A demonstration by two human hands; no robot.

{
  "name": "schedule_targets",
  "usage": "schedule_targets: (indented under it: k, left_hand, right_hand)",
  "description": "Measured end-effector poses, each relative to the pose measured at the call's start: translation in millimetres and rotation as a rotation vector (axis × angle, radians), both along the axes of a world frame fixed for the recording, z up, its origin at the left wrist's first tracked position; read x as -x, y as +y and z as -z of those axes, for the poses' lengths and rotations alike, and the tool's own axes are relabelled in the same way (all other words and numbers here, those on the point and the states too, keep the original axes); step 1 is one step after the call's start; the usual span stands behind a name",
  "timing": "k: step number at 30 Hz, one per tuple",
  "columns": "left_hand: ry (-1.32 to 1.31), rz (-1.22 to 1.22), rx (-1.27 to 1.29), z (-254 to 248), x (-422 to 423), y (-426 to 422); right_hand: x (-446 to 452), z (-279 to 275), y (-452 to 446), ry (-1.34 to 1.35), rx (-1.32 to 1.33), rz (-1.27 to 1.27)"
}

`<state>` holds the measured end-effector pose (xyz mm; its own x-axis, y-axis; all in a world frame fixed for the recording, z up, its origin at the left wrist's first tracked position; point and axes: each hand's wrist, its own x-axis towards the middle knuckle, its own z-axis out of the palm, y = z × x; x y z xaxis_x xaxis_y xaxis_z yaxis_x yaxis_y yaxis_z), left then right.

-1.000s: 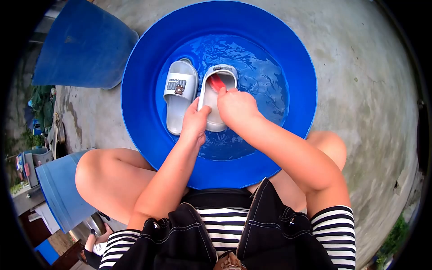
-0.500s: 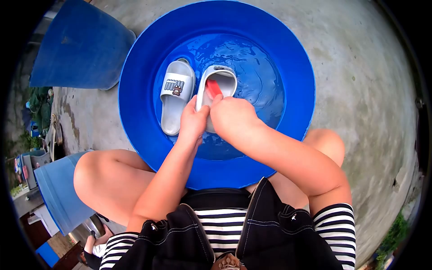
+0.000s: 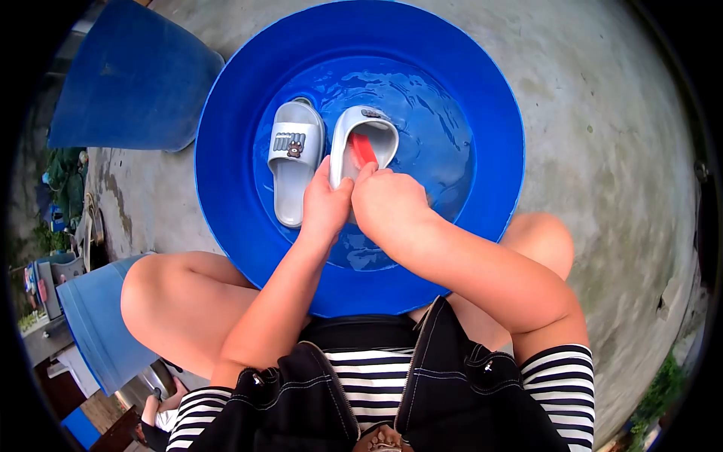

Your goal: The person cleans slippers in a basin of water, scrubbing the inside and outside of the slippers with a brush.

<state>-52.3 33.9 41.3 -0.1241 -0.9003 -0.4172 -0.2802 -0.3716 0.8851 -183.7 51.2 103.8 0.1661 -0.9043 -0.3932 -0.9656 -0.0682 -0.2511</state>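
Note:
My left hand grips the near side of a light grey slide slipper, held tilted over the shallow water in a large blue basin. In my right hand is a red brush, its far end reaching inside the slipper under the strap. The fingers hide much of the brush, and its bristles are hard to make out. Left of my hands lies the matching slipper, upright in the basin, with a small brown bear and grey lettering on its strap.
A big dark blue tub stands at upper left on the concrete floor. A lighter blue bucket is beside my left knee. Another person's arm shows at lower left. My bent knees flank the basin.
The held slipper has tilted and turned slightly, its strap opening now facing more to the right. The brush and right hand have shifted slightly. The other slipper stays in place.

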Motion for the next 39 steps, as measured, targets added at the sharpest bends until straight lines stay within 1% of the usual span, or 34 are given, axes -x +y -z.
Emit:
schedule_targets:
  k: [2, 4, 5, 6, 7, 8, 9, 10, 13, 14, 15, 16, 17, 18, 19, 20, 21, 23, 24, 26, 28, 30, 32, 33, 34, 35, 36, 37, 39]
  left_hand:
    - [0.025, 0.02, 0.028, 16, 2, 7]
    - [-0.121, 0.118, 0.129, 0, 10, 13]
    - [-0.208, 0.135, 0.172, 6, 10, 15]
    - [-0.212, 0.132, 0.179, 7, 7, 12]
    - [-0.143, 0.09, 0.138, 7, 4, 8]
    - [-0.07, 0.046, 0.092, 9, 0, 6]
    - [-0.038, 0.009, 0.092, 14, -5, 1]
    - [-0.078, -0.007, 0.036, 1, -7, -3]
    - [-0.044, -0.021, 0.041, 15, -9, -1]
    - [-0.065, 0.029, 0.106, 20, -7, 4]
    - [-0.082, 0.085, 0.176, 22, -2, 7]
    - [-0.078, 0.095, 0.182, 21, 3, 7]
    - [-0.131, 0.122, 0.2, 17, 6, 9]
    - [-0.187, 0.142, 0.217, 12, 6, 10]
    - [-0.227, 0.127, 0.17, 4, 6, 7]
    - [-0.227, 0.122, 0.173, 7, 2, 2]
    - [-0.181, 0.063, 0.156, 14, -5, -2]
    - [-0.135, -0.025, 0.114, 16, -10, -5]
    - [-0.132, -0.03, 0.115, 13, -8, -5]
    - [-0.07, 0.042, 0.105, 8, -2, 1]
    - [-0.096, 0.084, 0.143, 10, 5, 6]
    - [-0.123, 0.095, 0.141, 10, 8, 8]
    - [-0.137, 0.081, 0.158, 9, 4, 4]
    - [-0.151, 0.069, 0.166, 10, 2, 2]
    - [-0.15, 0.065, 0.162, 10, -2, 0]
    - [-0.116, 0.024, 0.1, 10, -7, -4]
    - [-0.08, -0.017, 0.043, 11, -8, -7]
    - [-0.077, -0.022, 0.042, 11, -5, -7]
    - [-0.128, 0.044, 0.141, 12, 0, -2]
  right_hand:
    - [9, 16, -16, 0.005, -0.111, 0.131]
    - [29, 37, -41, 0.067, -0.096, 0.149]
    - [31, 44, -39, 0.066, -0.09, 0.15]
    - [30, 38, -39, 0.042, -0.078, 0.145]
    - [27, 32, -38, 0.018, -0.072, 0.14]
    - [22, 27, -32, 0.008, -0.106, 0.056]
    - [9, 13, -18, 0.011, -0.09, 0.051]
    - [0, 2, -6, 0.015, -0.068, 0.046]
    - [0, -7, 11, 0.012, -0.057, 0.028]
    - [8, -4, 1, -0.016, -0.082, 0.088]
    - [19, 9, -11, -0.005, -0.098, 0.053]
    - [29, 26, -24, 0.011, -0.106, 0.021]
    - [32, 40, -37, 0.079, -0.163, 0.145]
    - [30, 41, -37, 0.079, -0.157, 0.144]
    - [25, 42, -35, 0.084, -0.122, 0.148]
    - [22, 43, -32, 0.09, -0.087, 0.152]
    - [14, 19, -25, 0.09, -0.164, 0.026]
    - [0, -15, 0, 0.053, -0.163, -0.016]
    - [-2, -22, 10, 0.055, -0.148, -0.037]
    - [4, -12, 9, 0.05, -0.141, 0.005]
    - [21, -2, -17, -0.015, -0.217, 0.094]
    - [33, 38, -33, 0.008, -0.159, 0.097]
    - [32, 55, -39, 0.015, -0.112, 0.255]
    - [23, 45, -35, 0.009, -0.128, 0.257]
    - [12, 37, -30, -0.126, -0.158, 0.348]
    - [5, 27, -18, -0.067, -0.133, 0.209]
    - [-1, -1, -4, -0.007, -0.104, 0.07]
    - [-1, -2, 6, -0.004, -0.104, 0.065]
    - [1, 3, 19, -0.005, 0.065, 0.032]
